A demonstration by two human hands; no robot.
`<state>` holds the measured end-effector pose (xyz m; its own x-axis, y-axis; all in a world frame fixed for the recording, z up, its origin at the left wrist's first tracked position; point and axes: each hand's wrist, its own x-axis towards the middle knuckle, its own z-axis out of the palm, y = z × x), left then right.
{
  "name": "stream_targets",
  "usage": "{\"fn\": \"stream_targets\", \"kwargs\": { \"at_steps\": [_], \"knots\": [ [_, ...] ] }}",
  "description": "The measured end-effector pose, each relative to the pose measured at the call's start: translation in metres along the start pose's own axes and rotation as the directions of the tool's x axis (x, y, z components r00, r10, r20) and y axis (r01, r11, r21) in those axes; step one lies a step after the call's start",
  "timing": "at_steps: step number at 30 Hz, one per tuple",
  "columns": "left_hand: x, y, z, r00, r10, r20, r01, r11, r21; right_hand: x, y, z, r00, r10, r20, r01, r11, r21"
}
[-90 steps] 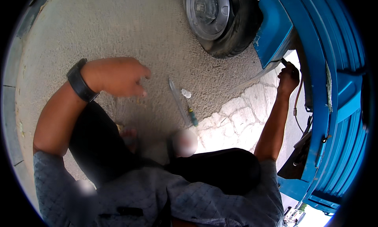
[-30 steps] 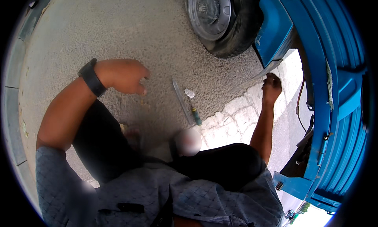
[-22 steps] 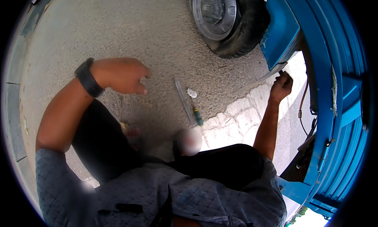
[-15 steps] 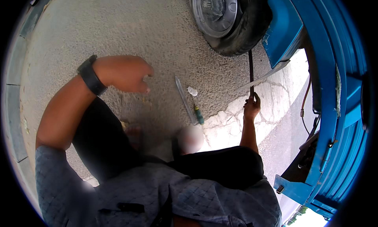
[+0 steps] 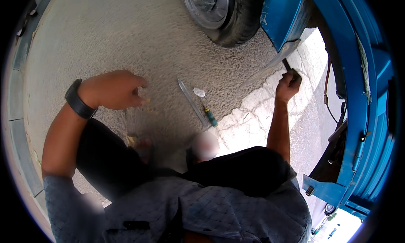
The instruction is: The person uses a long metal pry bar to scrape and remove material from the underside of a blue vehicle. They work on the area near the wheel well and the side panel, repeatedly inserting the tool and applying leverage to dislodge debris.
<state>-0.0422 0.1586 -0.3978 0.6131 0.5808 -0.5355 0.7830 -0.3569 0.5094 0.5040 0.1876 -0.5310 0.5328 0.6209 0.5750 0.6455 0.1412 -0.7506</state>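
Observation:
My right hand (image 5: 288,86) is closed round the end of a dark rod (image 5: 287,65). The rod's other end disappears behind the lower edge of a blue vehicle panel (image 5: 282,16). Over the ground on the left hovers my left hand (image 5: 113,90), bent at the wrist. Its thumb and forefinger are apart, and nothing shows between them. Between my hands, a long metal bar (image 5: 192,100) lies on the ground. Beside it are a green-handled screwdriver (image 5: 210,118) and a small crumpled whitish piece (image 5: 199,92).
A vehicle wheel (image 5: 236,26) stands on the rough ground ahead. The blue vehicle body (image 5: 352,45) runs down my right side, with a hanging cable (image 5: 326,85) inside its edge. A kerb (image 5: 17,95) borders the ground at far left.
My right hand has moved right and forward with the rod, whose far end no longer shows by the wheel. My left hand has shifted left. The view has turned slightly.

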Motion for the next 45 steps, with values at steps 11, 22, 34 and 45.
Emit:
{"fn": "stream_targets", "kwargs": {
  "at_steps": [11, 22, 34, 45],
  "knots": [
    [0.013, 0.010, 0.000, 0.997, -0.068, 0.037, 0.067, 0.997, 0.038, 0.059, -0.020, -0.014, 0.999, 0.048, -0.002, -0.048, 0.998, 0.031],
    [0.010, 0.019, 0.001, 0.997, -0.077, 0.012, 0.077, 0.997, 0.019, -0.034, 0.047, -0.027, 0.935, 0.352, 0.047, -0.355, 0.925, 0.136],
    [0.020, 0.013, 0.003, 0.998, -0.061, 0.017, 0.061, 0.998, 0.035, 0.138, -0.069, 0.000, 0.987, 0.138, 0.088, -0.156, 0.957, 0.245],
    [0.021, 0.009, 0.002, 0.998, -0.060, 0.027, 0.059, 0.998, 0.012, -0.092, 0.070, -0.017, 0.787, 0.567, 0.241, -0.608, 0.778, 0.156]
  ]
}}
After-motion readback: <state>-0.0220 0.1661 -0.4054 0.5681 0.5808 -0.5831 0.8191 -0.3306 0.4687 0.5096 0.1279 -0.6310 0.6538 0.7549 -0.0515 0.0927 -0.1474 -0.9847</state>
